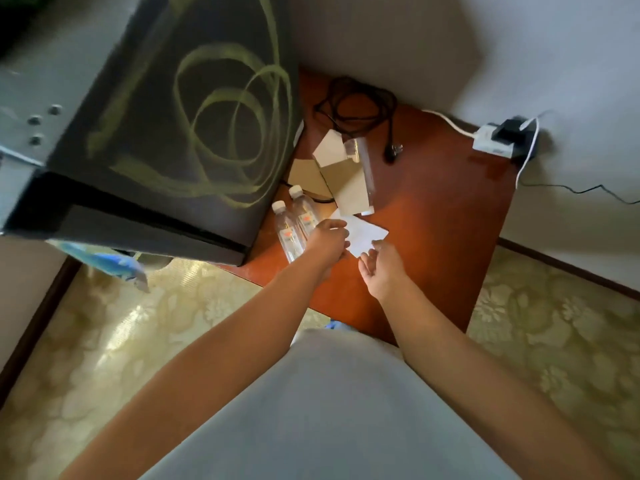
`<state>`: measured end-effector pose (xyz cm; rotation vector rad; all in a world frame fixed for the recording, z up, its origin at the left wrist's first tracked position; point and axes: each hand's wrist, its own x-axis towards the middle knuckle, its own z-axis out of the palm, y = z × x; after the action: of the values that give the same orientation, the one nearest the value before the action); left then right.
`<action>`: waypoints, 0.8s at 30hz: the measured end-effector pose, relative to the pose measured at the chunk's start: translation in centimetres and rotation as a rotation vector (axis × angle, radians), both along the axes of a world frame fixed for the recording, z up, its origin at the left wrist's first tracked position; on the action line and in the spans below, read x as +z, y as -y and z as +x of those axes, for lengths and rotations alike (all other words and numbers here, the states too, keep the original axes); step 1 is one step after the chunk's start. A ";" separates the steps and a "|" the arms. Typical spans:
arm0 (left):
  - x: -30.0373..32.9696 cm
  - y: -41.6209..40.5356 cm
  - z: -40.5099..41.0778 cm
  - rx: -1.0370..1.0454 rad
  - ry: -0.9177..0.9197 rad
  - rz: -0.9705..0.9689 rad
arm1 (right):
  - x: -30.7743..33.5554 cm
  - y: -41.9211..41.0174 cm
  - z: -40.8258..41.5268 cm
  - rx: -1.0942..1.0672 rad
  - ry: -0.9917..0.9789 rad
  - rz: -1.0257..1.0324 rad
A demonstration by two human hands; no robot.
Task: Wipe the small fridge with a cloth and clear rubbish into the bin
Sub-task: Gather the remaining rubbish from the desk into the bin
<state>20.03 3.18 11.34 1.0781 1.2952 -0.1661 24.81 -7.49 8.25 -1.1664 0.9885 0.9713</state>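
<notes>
Hands meet over flat white paper sheet (pixel 367 233) on red-brown wooden desk (pixel 433 216): left hand (pixel 329 242) pinches its edge, right hand (pixel 379 268) loosely spread, likely gathering rubbish.

Reddish-brown wooden counter (pixel 433 216) carries the black small fridge (pixel 166 126) on its left side. Just right of it: two clear bottles (pixel 294 220), folded cardboard pieces (pixel 341 171), a white paper sheet (pixel 367 233). Coiled black cable (pixel 356 102) at the back, white power strip (pixel 491 142) at the far-right corner.

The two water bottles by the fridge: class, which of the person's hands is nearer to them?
Left. The left hand is right beside the water bottles, at the white paper's edge; the right hand is beyond the paper's other side.
</notes>
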 end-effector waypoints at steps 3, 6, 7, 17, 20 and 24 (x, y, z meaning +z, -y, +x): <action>-0.9 0.0 1.9 -0.137 -0.105 0.118 | -2.0 0.1 1.2 0.199 0.086 -0.175; -1.7 -0.2 3.6 -0.253 -0.145 0.222 | -4.8 0.0 2.3 0.468 0.289 -0.369; -2.0 -0.3 4.2 -0.281 -0.149 0.252 | -5.4 0.0 2.5 0.555 0.354 -0.422; -6.2 -0.6 9.1 -0.329 -0.277 0.364 | -8.7 -0.7 4.4 1.255 0.715 -0.740; -7.0 -0.5 10.1 -0.307 -0.301 0.405 | -9.6 -0.5 4.5 1.368 0.786 -0.831; -7.7 -0.7 11.3 -0.318 -0.371 0.434 | -9.6 -0.3 5.0 1.431 0.886 -0.863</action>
<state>31.35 3.88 3.63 1.6843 1.5224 -0.3467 29.81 -7.18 -1.35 -2.8403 -0.4130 0.8213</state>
